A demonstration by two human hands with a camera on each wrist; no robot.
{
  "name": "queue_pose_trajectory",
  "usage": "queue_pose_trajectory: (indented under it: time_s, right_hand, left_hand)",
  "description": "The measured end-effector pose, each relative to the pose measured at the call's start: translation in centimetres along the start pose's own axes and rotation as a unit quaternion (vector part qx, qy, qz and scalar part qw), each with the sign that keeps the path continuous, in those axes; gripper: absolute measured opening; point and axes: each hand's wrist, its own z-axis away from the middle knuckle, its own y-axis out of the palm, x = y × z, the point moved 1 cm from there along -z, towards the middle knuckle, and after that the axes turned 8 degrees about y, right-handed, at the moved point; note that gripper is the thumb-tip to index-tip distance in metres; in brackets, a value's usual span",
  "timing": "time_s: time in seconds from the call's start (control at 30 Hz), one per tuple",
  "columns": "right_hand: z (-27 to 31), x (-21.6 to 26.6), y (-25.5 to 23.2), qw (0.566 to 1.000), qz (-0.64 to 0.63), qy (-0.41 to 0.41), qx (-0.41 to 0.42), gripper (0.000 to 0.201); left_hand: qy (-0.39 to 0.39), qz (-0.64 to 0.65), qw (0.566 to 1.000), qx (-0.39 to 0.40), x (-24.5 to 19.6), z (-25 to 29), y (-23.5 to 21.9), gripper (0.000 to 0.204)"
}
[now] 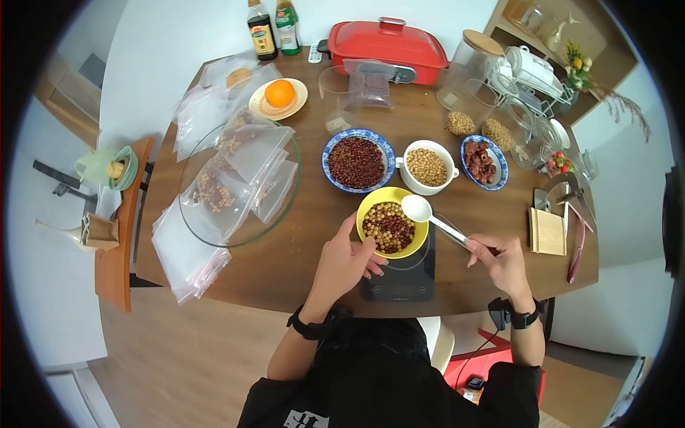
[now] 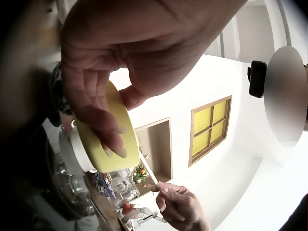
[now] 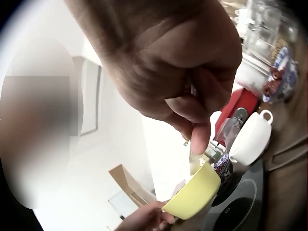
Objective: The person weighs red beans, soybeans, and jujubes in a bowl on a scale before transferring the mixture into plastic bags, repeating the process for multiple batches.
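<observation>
A yellow bowl point(image 1: 389, 240) holds mixed red beans and tan beans above a black hot plate point(image 1: 399, 289). The left hand point(image 1: 341, 262) grips the bowl's left side, thumb near the rim and fingers around its wall; the left wrist view shows those fingers against the yellow bowl point(image 2: 115, 139). In the right hand point(image 1: 501, 262) is the handle of a white spoon point(image 1: 417, 208), pinched between thumb and fingers. The spoon's head is over the bowl's right rim. Behind stand a blue-patterned bowl of red beans point(image 1: 357, 162) and a white two-handled pot of tan beans point(image 1: 427, 167).
A large glass bowl point(image 1: 239, 241) and plastic bags point(image 1: 187, 250) lie at left. An orange point(image 1: 280, 93) sits on a plate. At back are a red cooker point(image 1: 389, 50) and bottles; at right, a bowl of reddish pieces point(image 1: 484, 162), glass jars and a wooden block point(image 1: 548, 232).
</observation>
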Motion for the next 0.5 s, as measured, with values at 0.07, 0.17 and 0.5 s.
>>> queue_pose_trajectory:
  time_s: [0.07,0.17,0.5]
  right_hand:
    - [0.2,-0.8,-0.9,0.996,-0.055,0.068,0.022,0.018]
    - [0.1,-2.1,-3.4,0.954,-0.202,0.220,-0.010,0.020]
    - [-3.9,-9.4,-8.8,0.930,0.269,0.016,-0.250,0.013]
  left_hand:
    - [0.001,0.015,1.000,-0.001,0.1,0.0,0.0,0.056]
    - [0.007,0.040,0.999,-0.005,0.6,0.2,-0.6,0.056]
    - [0.004,0.020,0.999,0.030,1.2,0.7,0.9,0.056]
